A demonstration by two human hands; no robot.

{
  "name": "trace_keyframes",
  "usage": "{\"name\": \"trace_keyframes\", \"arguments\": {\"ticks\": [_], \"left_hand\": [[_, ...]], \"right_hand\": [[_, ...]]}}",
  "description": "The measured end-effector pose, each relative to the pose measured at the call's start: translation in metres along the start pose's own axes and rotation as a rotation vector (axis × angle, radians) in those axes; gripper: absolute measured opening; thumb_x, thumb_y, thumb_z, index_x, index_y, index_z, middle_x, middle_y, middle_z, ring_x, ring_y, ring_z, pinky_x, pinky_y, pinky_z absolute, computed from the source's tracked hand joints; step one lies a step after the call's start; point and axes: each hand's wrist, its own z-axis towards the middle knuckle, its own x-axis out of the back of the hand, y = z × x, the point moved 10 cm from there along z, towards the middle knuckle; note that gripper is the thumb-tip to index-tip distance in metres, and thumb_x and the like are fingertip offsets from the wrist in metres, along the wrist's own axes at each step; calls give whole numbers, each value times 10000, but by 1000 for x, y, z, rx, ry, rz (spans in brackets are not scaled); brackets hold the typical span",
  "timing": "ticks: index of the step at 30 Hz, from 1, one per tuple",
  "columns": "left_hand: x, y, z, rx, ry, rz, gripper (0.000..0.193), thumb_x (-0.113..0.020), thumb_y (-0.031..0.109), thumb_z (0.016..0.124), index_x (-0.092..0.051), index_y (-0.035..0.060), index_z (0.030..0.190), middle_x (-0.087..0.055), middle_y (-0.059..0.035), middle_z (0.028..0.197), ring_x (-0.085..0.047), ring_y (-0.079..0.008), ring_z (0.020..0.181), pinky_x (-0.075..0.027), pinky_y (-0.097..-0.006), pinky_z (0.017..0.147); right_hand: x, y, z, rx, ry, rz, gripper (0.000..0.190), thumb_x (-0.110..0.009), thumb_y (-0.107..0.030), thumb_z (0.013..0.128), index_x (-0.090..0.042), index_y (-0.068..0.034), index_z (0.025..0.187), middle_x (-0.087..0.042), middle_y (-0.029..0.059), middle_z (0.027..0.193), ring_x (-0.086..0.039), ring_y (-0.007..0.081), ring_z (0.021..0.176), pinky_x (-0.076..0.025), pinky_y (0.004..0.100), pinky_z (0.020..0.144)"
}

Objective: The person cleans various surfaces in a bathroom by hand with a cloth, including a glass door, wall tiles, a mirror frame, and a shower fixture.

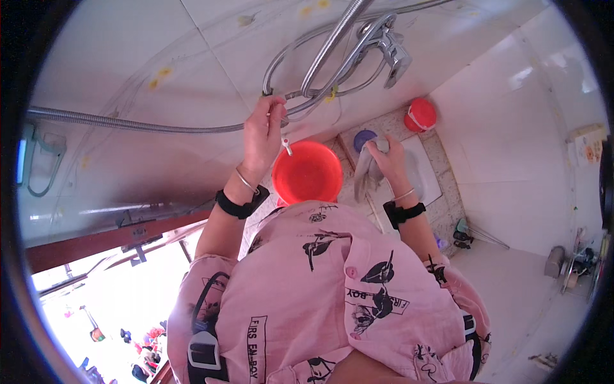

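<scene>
My left hand (pixel 265 129) is raised at the wall, its fingers closed at the metal hose and pipe fittings just above a small tap with a red mark (pixel 287 146). Exactly what the fingers grip is hard to tell. Below that tap stands a red plastic basin (pixel 307 173). My right hand (pixel 391 161) holds a wet-looking grey cloth (pixel 367 173), which hangs down to the right of the basin. Behind the cloth, a purple-blue round container (pixel 364 139) is partly hidden.
A chrome mixer tap (pixel 393 55) with looped metal hoses (pixel 331 43) is fixed to the tiled wall. A red bucket (pixel 420 115) stands in the corner beside a white squat toilet (pixel 424 168). Tongs (pixel 487 236) lie at the right. A window opening (pixel 124 283) is at lower left.
</scene>
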Motion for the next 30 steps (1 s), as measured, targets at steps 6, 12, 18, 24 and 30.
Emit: {"name": "trace_keyframes", "arguments": {"ticks": [6,12,18,24,30], "left_hand": [[-8,2,-6,0,-95,12,123,-512,90,910,-538,-8,979,-600,-90,755,-590,-151,676,-475,-276,630],[1,3,-19,-49,43,-7,116,-543,97,890,-560,-7,938,-608,-105,764,-615,-179,696,-494,-299,642],[-66,-85,-59,269,-349,241,246,-609,203,832,-578,17,990,-644,-147,872,-630,-237,708,-505,-327,674],[-174,-152,-32,208,-439,89,518,-613,271,821,-439,84,1272,-634,-174,1001,-639,-246,783,-498,-364,715],[-220,-341,-30,499,-426,-114,790,-645,123,815,-163,216,1433,-569,-80,932,-565,-173,760,-488,-293,621]], "right_hand": [[-18,6,6,156,9,150,340,-685,-306,741,-622,-6,888,-654,166,856,-627,290,808,-460,362,743],[-41,21,-4,-47,-209,140,426,-627,-403,804,-648,19,856,-668,161,798,-637,283,804,-463,340,756],[-41,48,-19,-111,-162,141,396,-593,-389,839,-667,0,860,-652,150,745,-607,206,747,-454,330,689],[-4,54,-39,-34,-111,-11,349,-617,-365,816,-669,-29,895,-638,213,763,-644,305,722,-473,378,655],[13,77,-75,-22,-82,-143,274,-623,-290,827,-657,-29,902,-666,108,731,-626,152,698,-494,329,653]]}}
